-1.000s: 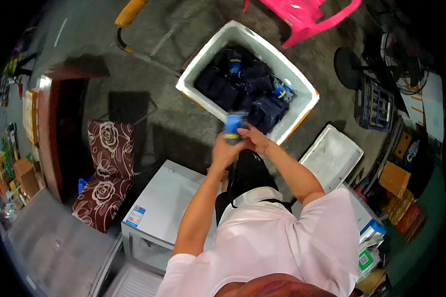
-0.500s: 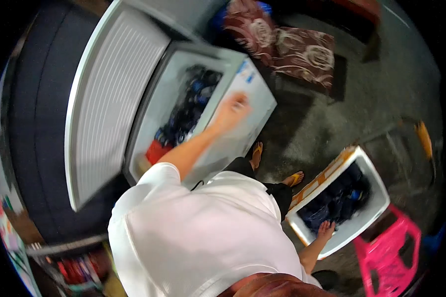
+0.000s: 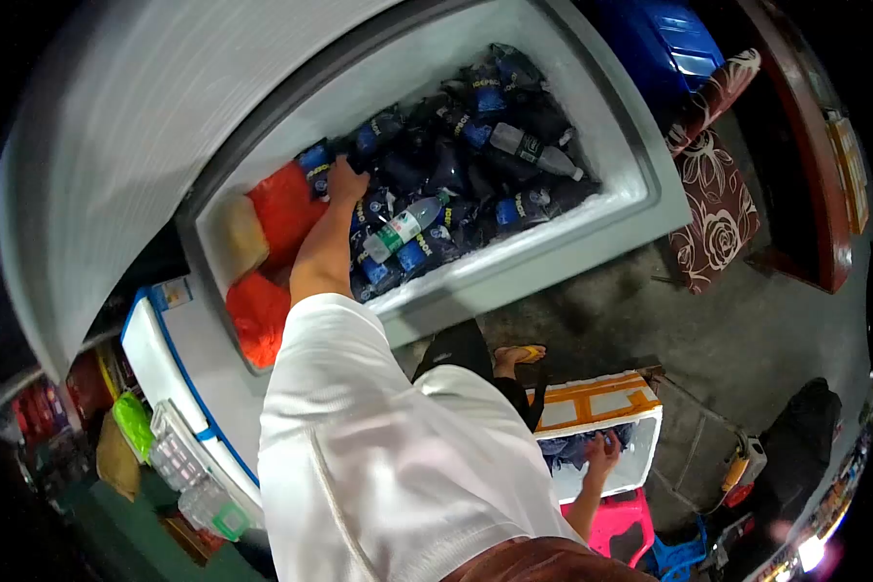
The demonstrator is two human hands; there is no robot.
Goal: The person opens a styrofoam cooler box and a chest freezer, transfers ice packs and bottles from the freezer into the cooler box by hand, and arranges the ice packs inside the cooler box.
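My left hand [image 3: 347,181] reaches down into the chest freezer [image 3: 616,194], its fingers curled at the edge of a dark blue-labelled plastic pack [image 3: 314,163]. Around it lie many similar dark packs [image 3: 417,252], plus a clear bottle with a green-and-white label [image 3: 404,229] and another clear bottle [image 3: 533,149]. Red plastic bags [image 3: 283,213] sit just left of this hand. Over on the right, my right hand [image 3: 603,451] is held above a white foam box [image 3: 640,466], fingers bent and apart. Dark packs [image 3: 565,450] show inside that box.
The freezer lid [image 3: 145,126] stands raised at the upper left. A patterned chair [image 3: 716,218] is beyond the freezer's right end. Pink [image 3: 623,524] and blue [image 3: 681,555] plastic stools stand behind the foam box. A white case with blue trim [image 3: 179,339] adjoins the freezer.
My left hand has gone from above the freezer's front edge down among the packs. My right hand has lifted off the box's near rim. The view has turned toward the freezer.
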